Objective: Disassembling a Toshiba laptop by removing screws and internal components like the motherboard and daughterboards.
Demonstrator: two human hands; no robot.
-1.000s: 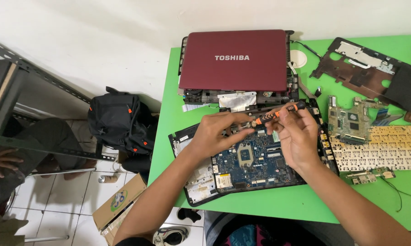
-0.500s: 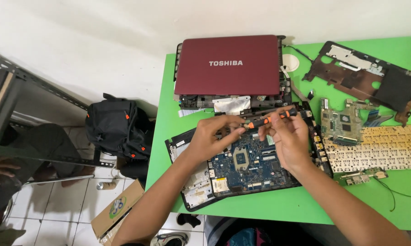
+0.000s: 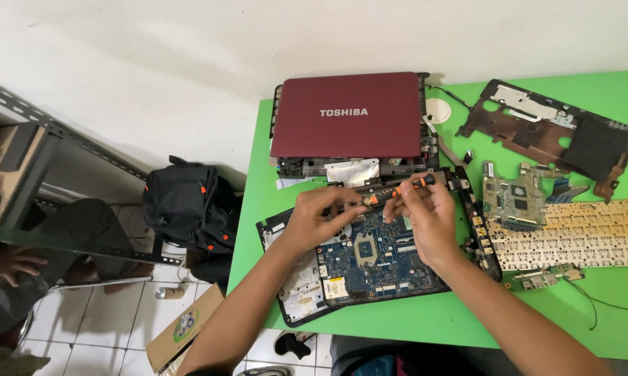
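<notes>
Screwdriver (image 3: 396, 190) lies near-horizontal — both hands grip it, handle up-right.

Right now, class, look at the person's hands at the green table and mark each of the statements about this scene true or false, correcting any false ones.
1. Both hands, left hand and right hand, hold a screwdriver with an orange-and-black handle. True.
2. The red laptop is open, its screen lit. False: its lid is shut.
3. The hands work above an exposed blue circuit board. True.
4. The loose keyboard lies left of the hands. False: it lies to their right.
5. A black backpack sits on the green table. False: it is on the floor beside it.
</notes>
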